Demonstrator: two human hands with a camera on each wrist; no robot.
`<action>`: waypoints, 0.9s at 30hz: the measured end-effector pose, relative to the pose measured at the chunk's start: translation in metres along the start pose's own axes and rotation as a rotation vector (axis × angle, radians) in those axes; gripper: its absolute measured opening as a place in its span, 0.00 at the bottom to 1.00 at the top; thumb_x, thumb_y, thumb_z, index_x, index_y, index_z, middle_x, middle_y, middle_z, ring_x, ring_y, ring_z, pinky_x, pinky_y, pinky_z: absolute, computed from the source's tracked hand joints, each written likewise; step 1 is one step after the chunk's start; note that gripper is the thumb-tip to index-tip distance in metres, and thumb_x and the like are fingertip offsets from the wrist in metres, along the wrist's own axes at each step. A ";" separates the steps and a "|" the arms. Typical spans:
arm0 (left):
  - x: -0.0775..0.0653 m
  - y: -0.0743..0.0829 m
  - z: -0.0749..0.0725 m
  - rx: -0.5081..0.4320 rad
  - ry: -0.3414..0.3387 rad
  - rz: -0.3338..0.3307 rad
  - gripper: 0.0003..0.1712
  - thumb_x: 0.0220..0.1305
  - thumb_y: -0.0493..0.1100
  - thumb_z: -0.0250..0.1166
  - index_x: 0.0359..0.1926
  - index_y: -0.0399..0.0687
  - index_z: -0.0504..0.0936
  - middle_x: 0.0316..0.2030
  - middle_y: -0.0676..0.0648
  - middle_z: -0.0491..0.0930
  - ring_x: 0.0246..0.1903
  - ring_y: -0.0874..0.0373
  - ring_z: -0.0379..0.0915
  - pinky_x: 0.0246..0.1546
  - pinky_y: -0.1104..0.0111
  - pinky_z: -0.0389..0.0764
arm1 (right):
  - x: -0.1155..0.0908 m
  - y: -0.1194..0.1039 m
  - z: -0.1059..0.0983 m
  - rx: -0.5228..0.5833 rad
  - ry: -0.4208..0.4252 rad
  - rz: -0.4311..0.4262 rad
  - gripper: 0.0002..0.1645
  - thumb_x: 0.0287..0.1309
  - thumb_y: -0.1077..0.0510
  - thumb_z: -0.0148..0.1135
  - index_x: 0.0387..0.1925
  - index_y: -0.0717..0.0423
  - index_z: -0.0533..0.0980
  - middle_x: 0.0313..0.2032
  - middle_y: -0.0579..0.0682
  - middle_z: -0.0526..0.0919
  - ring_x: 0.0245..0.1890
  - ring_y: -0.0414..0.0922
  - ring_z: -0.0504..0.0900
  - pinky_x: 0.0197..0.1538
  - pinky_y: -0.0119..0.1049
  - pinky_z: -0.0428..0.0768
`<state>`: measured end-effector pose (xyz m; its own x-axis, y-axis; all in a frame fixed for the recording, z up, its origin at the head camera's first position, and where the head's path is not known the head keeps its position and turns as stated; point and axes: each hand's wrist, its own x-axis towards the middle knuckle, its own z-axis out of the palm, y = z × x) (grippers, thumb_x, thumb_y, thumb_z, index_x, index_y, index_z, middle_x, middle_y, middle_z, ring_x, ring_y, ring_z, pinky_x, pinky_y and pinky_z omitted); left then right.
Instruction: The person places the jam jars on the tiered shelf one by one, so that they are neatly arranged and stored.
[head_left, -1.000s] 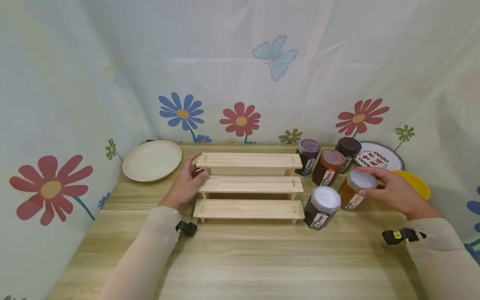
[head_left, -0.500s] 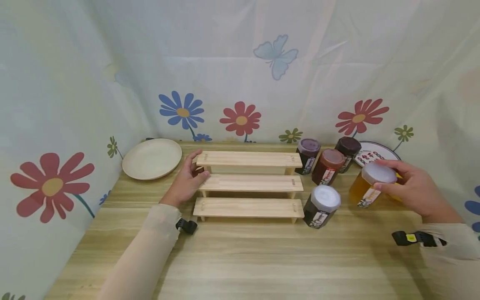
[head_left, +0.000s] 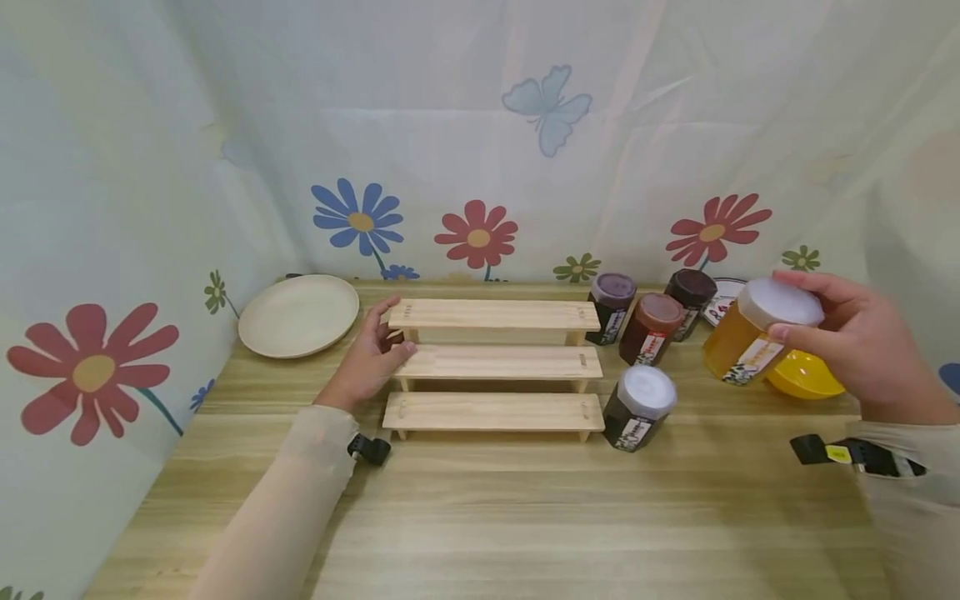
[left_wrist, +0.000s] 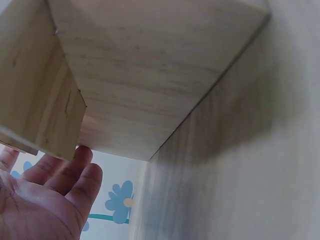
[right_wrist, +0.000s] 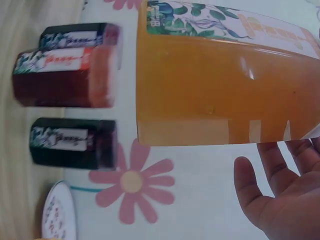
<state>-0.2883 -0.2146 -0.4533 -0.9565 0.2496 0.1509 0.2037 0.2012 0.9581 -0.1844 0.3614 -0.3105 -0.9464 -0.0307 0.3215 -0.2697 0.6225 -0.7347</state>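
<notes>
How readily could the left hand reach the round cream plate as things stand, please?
Probably yes: nothing visible stands between the left hand and the plate, though that hand touches the pale three-tier wooden rack.

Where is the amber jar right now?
In the head view, the amber jar is on the right side, held in the right hand, above and left of the yellow bowl.
</notes>
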 end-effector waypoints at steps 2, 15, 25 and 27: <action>-0.001 -0.001 -0.001 0.004 0.000 0.005 0.48 0.77 0.34 0.62 0.85 0.61 0.44 0.74 0.32 0.66 0.73 0.35 0.65 0.68 0.52 0.74 | 0.003 -0.008 0.001 -0.010 0.003 0.001 0.37 0.69 0.66 0.67 0.76 0.51 0.70 0.60 0.33 0.71 0.49 0.34 0.74 0.46 0.12 0.77; 0.002 0.004 -0.002 -0.004 -0.006 0.031 0.47 0.77 0.31 0.60 0.85 0.55 0.44 0.74 0.30 0.65 0.74 0.30 0.63 0.70 0.42 0.69 | 0.025 -0.041 0.028 0.038 -0.020 -0.012 0.38 0.68 0.61 0.71 0.76 0.50 0.70 0.60 0.36 0.74 0.51 0.34 0.78 0.46 0.16 0.80; -0.001 0.001 -0.001 0.021 0.013 -0.004 0.47 0.77 0.35 0.62 0.84 0.61 0.46 0.75 0.31 0.65 0.74 0.33 0.63 0.72 0.42 0.68 | 0.057 -0.062 0.060 0.053 -0.115 0.016 0.39 0.66 0.55 0.74 0.76 0.50 0.71 0.66 0.48 0.73 0.53 0.38 0.79 0.49 0.18 0.80; -0.002 0.001 -0.001 0.019 0.014 -0.006 0.47 0.77 0.34 0.62 0.84 0.61 0.46 0.75 0.31 0.65 0.74 0.33 0.63 0.72 0.41 0.69 | 0.062 -0.067 0.066 0.042 -0.123 0.011 0.40 0.65 0.54 0.75 0.76 0.49 0.71 0.66 0.49 0.72 0.54 0.41 0.79 0.48 0.19 0.81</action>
<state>-0.2868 -0.2152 -0.4524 -0.9605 0.2354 0.1483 0.2014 0.2203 0.9544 -0.2373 0.2660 -0.2812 -0.9634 -0.1210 0.2392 -0.2635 0.5904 -0.7629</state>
